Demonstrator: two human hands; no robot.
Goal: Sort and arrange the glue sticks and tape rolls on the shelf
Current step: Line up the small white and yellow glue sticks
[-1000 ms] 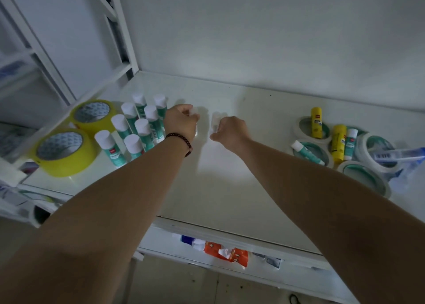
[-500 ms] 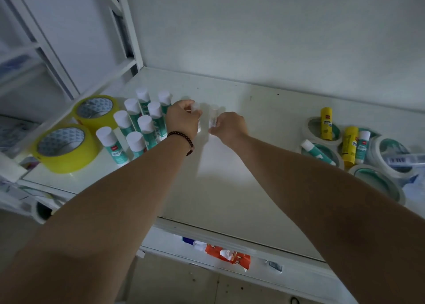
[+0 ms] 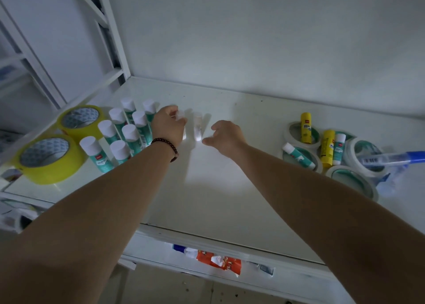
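Note:
Several teal glue sticks with white caps (image 3: pixel 128 133) stand upright in a cluster at the left of the white shelf (image 3: pixel 218 188). My left hand (image 3: pixel 169 125) is closed around one white-capped glue stick (image 3: pixel 181 116) just right of that cluster. A second pale glue stick (image 3: pixel 197 126) stands free beside it. My right hand (image 3: pixel 226 135) hovers just right of that stick, fingers apart and empty. Two yellow tape rolls (image 3: pixel 51 158) lie at the far left. White tape rolls (image 3: pixel 351 179) with two yellow glue sticks (image 3: pixel 327 148) and teal ones lie at the right.
A blue-capped tube (image 3: pixel 391 157) rests across a white roll at the far right. White frame bars (image 3: pixel 110 39) rise at the shelf's left rear corner. The back wall is close behind. A lower shelf holds an orange packet (image 3: pixel 218 261).
My right hand has let go of the pale glue stick and drawn back to the right, fingers spread. The left hand stays closed on its stick. The camera has tilted.

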